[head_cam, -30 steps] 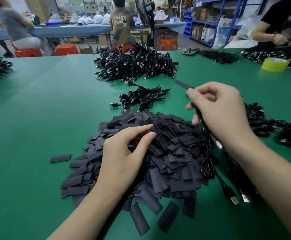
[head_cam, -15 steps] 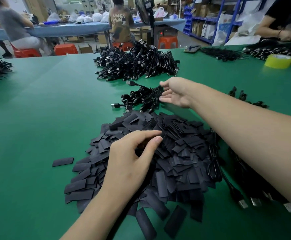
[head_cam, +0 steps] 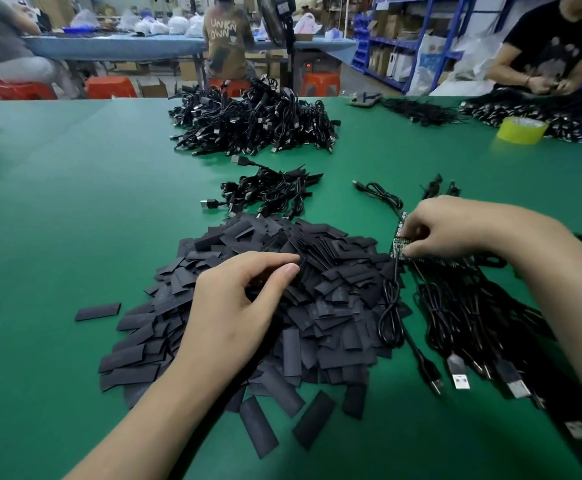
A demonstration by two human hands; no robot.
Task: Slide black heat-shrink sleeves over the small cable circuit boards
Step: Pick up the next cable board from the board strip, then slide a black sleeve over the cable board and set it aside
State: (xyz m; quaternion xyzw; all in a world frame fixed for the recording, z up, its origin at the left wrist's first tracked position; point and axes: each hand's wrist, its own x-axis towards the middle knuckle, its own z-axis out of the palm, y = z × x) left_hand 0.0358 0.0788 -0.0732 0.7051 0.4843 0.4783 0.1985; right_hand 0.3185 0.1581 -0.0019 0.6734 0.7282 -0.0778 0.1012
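On the green bench [head_cam: 57, 220], the right hand [head_cam: 455, 230] pinches a small circuit board [head_cam: 398, 242] just beside the heap of black sleeves [head_cam: 334, 289]; the left hand [head_cam: 234, 306] curls its fingers into that heap, whether gripping one I cannot tell

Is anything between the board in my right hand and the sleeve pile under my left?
Nothing visible. The right hand pinches the board at the right edge of the pile; only its own cable trails there.

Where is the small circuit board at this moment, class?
Right of centre in the head view: the right hand pinches the circuit board at the right edge of the sleeve pile, beyond the cable bundle.
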